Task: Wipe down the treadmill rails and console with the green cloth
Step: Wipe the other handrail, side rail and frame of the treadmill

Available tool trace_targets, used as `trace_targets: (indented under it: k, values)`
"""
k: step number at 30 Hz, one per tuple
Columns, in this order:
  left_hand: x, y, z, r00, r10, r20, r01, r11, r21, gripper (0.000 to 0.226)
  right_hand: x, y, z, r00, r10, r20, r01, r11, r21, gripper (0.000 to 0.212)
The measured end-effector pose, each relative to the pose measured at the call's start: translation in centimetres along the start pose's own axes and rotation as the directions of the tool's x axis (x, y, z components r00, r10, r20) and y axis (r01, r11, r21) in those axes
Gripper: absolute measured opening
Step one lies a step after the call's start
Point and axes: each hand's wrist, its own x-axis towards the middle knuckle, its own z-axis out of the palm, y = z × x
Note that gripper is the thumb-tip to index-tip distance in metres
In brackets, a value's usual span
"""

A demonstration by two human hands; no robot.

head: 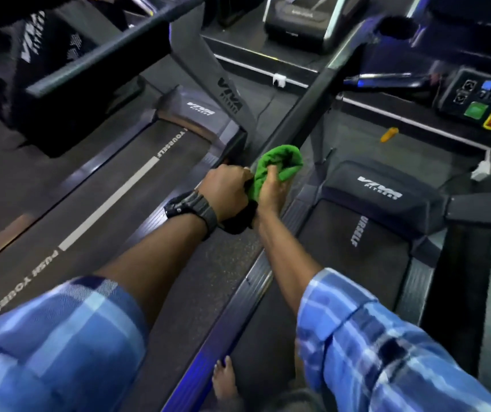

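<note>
- A person's two bare forearms in rolled blue plaid sleeves point(366, 337) reach forward between two treadmills.
- The right hand point(271, 191) grasps a bunched green cloth point(279, 165); its fingers point(271, 171) curl into the folds, with the cloth bulging above and beyond them.
- The cloth sits against the lower end of a dark treadmill rail point(306, 105) that slopes up towards the console point(482, 99).
- The left hand point(226, 191), with a black wristwatch point(193, 208), is clenched around the rail's end, touching the cloth's near edge.
- A bare foot point(225, 379) stands on the right treadmill's belt point(354, 263).
</note>
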Motion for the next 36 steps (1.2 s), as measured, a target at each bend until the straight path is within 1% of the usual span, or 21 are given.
trace_targets:
  k: [2, 4, 6, 8, 10, 11, 12, 14, 15, 17, 19, 21, 23, 24, 26, 29, 31, 33, 34, 35, 36]
  values:
    - [0.1, 0.1, -0.3, 1.000, -0.014, 0.009, 0.014, 1.000, -0.003, 0.019, -3.1, 2.4, -0.4, 0.999, -0.028, 0.035, 0.029, 0.999, -0.027, 0.079]
    - [0.0, -0.1, -0.4, 0.999, -0.020, 0.042, 0.020, 1.000, -0.011, 0.017, -6.3, 1.9, -0.9, 0.994, -0.030, 0.110, 0.035, 0.998, -0.043, 0.079]
    - [-0.2, -0.3, -0.6, 0.999, -0.015, 0.042, 0.016, 1.000, -0.025, 0.016, -4.3, -0.7, -0.9, 0.991, -0.101, 0.093, 0.106, 0.993, -0.057, 0.075]
    - [-0.4, -0.4, -0.5, 1.000, -0.011, 0.029, 0.014, 0.995, -0.099, 0.015, -0.6, -3.7, -0.7, 0.985, -0.167, 0.051, 0.174, 0.969, -0.174, 0.079]
    - [-1.1, -0.4, -0.6, 0.999, -0.051, 0.000, 0.050, 0.977, -0.208, 0.025, -0.2, -5.1, -0.7, 0.971, -0.220, 0.096, 0.239, 0.922, -0.305, 0.076]
    - [-1.6, -0.4, -0.6, 0.994, -0.103, -0.039, 0.088, 0.955, -0.284, 0.031, -1.6, -4.6, -0.6, 0.946, -0.289, 0.149, 0.325, 0.861, -0.391, 0.068]
    - [-2.1, -0.5, -0.6, 0.981, -0.178, -0.082, 0.137, 0.922, -0.362, 0.036, -3.6, -3.5, -0.9, 0.884, -0.403, 0.238, 0.468, 0.768, -0.436, 0.061]
    - [-2.8, -0.9, -0.9, 0.937, -0.339, -0.086, 0.262, 0.844, -0.468, 0.032, -7.1, -0.5, -2.8, 0.692, -0.564, 0.450, 0.719, 0.590, -0.367, 0.055]
    - [-3.1, -1.1, -0.9, 0.915, -0.401, -0.047, 0.323, 0.798, -0.508, 0.026, -7.5, 0.3, -4.1, 0.638, -0.562, 0.526, 0.763, 0.552, -0.336, 0.056]
    - [-3.3, -1.8, -0.7, 0.858, -0.512, 0.050, 0.402, 0.608, -0.684, 0.020, -5.7, -1.0, -5.0, 0.621, -0.517, 0.589, 0.779, 0.488, -0.394, 0.056]
    - [-3.1, -2.4, -0.3, 0.779, -0.612, 0.138, 0.430, 0.360, -0.828, 0.013, -3.1, -3.9, -3.3, 0.673, -0.448, 0.588, 0.735, 0.311, -0.603, 0.050]
    - [-2.5, -2.6, 0.0, 0.746, -0.654, 0.126, 0.416, 0.311, -0.855, 0.016, -2.6, -6.5, -0.5, 0.710, -0.336, 0.619, 0.679, 0.089, -0.729, 0.041]
    - [-2.1, -2.1, -0.5, 0.727, -0.682, 0.077, 0.432, 0.369, -0.823, 0.031, -3.5, -6.8, 0.7, 0.699, -0.244, 0.672, 0.683, -0.053, -0.729, 0.034]
    - [-1.8, -2.1, -0.5, 0.733, -0.680, 0.026, 0.451, 0.456, -0.767, 0.034, -4.5, -6.5, 0.4, 0.659, -0.230, 0.716, 0.710, -0.123, -0.693, 0.033]
    - [-1.3, -1.9, -1.0, 0.780, -0.618, -0.096, 0.445, 0.656, -0.610, 0.037, -6.7, -5.3, -1.3, 0.519, -0.239, 0.821, 0.774, -0.276, -0.570, 0.038]
    - [-0.2, -1.8, -1.4, 0.912, -0.398, -0.098, 0.317, 0.837, -0.446, 0.030, -9.1, -3.3, -4.2, 0.301, -0.345, 0.889, 0.918, -0.147, -0.368, 0.039]
    - [0.7, -1.8, -1.7, 0.972, -0.223, -0.073, 0.196, 0.941, -0.277, 0.029, -8.6, -3.0, -4.8, 0.187, -0.297, 0.936, 0.945, -0.205, -0.254, 0.037]
    - [1.9, -1.5, -2.0, 0.994, -0.110, -0.005, 0.109, 0.984, -0.144, 0.034, -7.3, -4.7, -3.8, 0.190, -0.175, 0.966, 0.930, -0.284, -0.235, 0.042]
    - [2.6, -1.3, -2.1, 0.996, -0.072, 0.044, 0.078, 0.988, -0.135, 0.039, -6.9, -5.4, -3.1, 0.275, -0.128, 0.953, 0.917, -0.263, -0.300, 0.046]
    - [3.2, -0.9, -2.3, 0.995, -0.056, 0.088, 0.068, 0.987, -0.148, 0.043, -6.2, -5.7, -2.2, 0.389, -0.111, 0.915, 0.893, -0.196, -0.404, 0.048]
    - [3.6, -0.6, -2.4, 0.992, -0.054, 0.115, 0.073, 0.983, -0.168, 0.046, -5.9, -5.6, -1.2, 0.504, -0.110, 0.856, 0.859, -0.041, -0.511, 0.048]
